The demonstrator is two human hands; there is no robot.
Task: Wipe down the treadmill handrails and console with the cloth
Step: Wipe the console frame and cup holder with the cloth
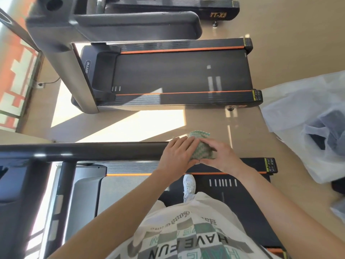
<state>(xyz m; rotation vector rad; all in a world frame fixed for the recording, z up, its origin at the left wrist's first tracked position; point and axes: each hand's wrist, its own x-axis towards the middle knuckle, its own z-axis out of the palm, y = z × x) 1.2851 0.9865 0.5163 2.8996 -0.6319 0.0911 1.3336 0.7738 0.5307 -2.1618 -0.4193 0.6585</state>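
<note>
The cloth (202, 151) is wrapped over the free end of the handrail (84, 150), clasped from both sides: the left hand (176, 153) and right hand (223, 156) are together, fingers over it, thumbs touching beneath. Leftward the rail runs bare. Beyond its end lies floor (246, 128), with a plastic bag (302, 109) at right.

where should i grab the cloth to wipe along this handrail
Take the cloth across its folded middle from above, fingers over the far side and thumb under the near side, so it wraps the handrail. The rail is a rounded bar and the cloth sits at its end, so a wrapped grip probably slides along it best.
</note>
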